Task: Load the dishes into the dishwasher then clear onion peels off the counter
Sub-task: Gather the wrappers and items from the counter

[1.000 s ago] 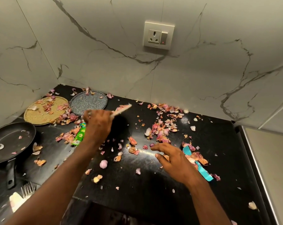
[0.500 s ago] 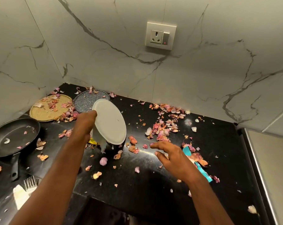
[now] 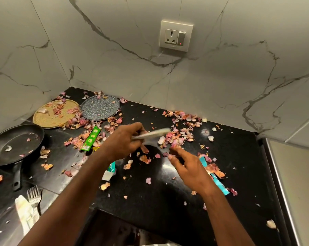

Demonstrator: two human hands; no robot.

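Table (image 3: 167,201): black and glossy, set in a corner of marbled wall, carrying everything listed below. Onion peels (image 3: 178,134) are lying across most of it, thickest in a band near the back wall and around the two round plates at the left rear.

Frying pan (image 3: 15,142): black, sitting at the left edge with its handle pointing toward the person and a few scraps inside. Gold plate (image 3: 50,119) and speckled grey plate (image 3: 100,108): lying flat side by side at the back left, touching or nearly so, with peels on the gold one. These appear to be dishes still waiting for the dishwasher, which is not in view.

White plate (image 3: 153,134): blurred, seen almost edge-on, held above the table near the middle. The left hand (image 3: 123,141) is gripping it at its near rim. The right hand (image 3: 187,164) is hovering just beside it, low over the peels, fingers loosely bent and holding nothing.

Step in hand, as a judgement: the dish-loading stage, with this plate apparently being shed of peels. The next move is probably calling for the plate to go to the dishwasher, then the pan and plates.

Smaller items in the way of a clean sweep: a fork (image 3: 34,194) at the front left, a green wrapper (image 3: 91,138) near the gold plate, and a teal strip (image 3: 219,185) partly under the right wrist. These need separating from the peels.
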